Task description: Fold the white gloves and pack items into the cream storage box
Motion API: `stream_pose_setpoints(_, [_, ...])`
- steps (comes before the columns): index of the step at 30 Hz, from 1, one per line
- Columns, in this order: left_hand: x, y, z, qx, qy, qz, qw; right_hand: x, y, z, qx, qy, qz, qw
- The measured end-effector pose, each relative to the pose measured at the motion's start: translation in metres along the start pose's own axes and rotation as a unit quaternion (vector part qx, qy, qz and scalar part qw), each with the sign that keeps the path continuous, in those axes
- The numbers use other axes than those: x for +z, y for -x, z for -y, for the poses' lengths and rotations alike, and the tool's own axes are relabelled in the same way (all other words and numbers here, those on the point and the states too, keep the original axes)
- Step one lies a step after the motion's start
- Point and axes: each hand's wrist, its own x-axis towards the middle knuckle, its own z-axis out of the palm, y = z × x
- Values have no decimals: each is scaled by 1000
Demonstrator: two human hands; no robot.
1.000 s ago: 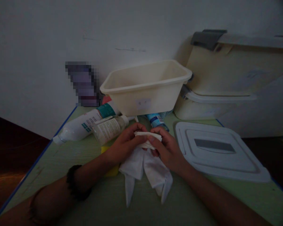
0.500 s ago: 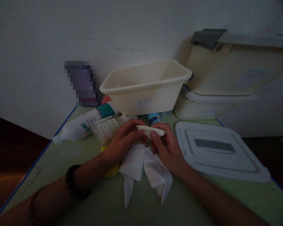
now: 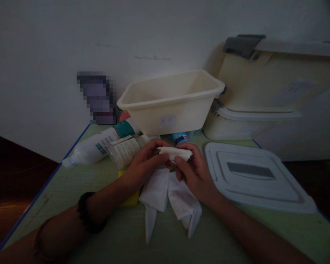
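Observation:
Both hands pinch a folded roll of white cloth (image 3: 176,153) in front of the tub. My left hand (image 3: 147,159) closes on its left end, with the thumb along the near side. My right hand (image 3: 196,174) grips the right end, thumb pressed on top. Below the hands, two white flaps (image 3: 155,189) with pointed ends hang or lie over the table; whether they join the roll is hidden by the fingers. Beside my left wrist lies a yellow item (image 3: 130,198), partly covered by the forearm.
A cream tub (image 3: 181,113) stands behind the hands. To the left lie a white bottle (image 3: 88,148) and a clear bottle (image 3: 125,150). A grey lid (image 3: 253,192) rests at right on the green table (image 3: 121,238). Lidded cream boxes (image 3: 264,80) are stacked behind it.
The thumbs have shifted slightly on the roll, and more of its near face shows. Everything else stays in place.

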Motion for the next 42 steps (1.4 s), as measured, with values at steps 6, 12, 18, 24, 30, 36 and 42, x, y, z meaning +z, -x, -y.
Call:
stream_pose_setpoints(6, [2,0,-2,-1,-17,-31,999,1,-2,-2,4,-27,5,1000])
stream_pose_setpoints(12, [0,-1,1,-14,-18,-30,999,0,-3,0,27,3,6,1000])
stream_pose_setpoints(18, [-1,-4,3,7,-50,-23,998,-1,-4,0,11,-2,0,1000])
stream_pose_setpoints(24, [4,-3,1,35,-78,-43,995,0,-3,-1,7,-10,-1,1000])
stream_pose_setpoints(30, [7,-2,1,20,-81,-54,995,0,-2,-3,-6,14,13,1000])
stream_pose_setpoints(36, [4,0,1,51,-111,-66,990,-12,-2,3,-57,114,65,990])
stream_pose_setpoints(42, [9,4,0,139,-233,-70,960,-19,-7,19,-162,241,45,956])
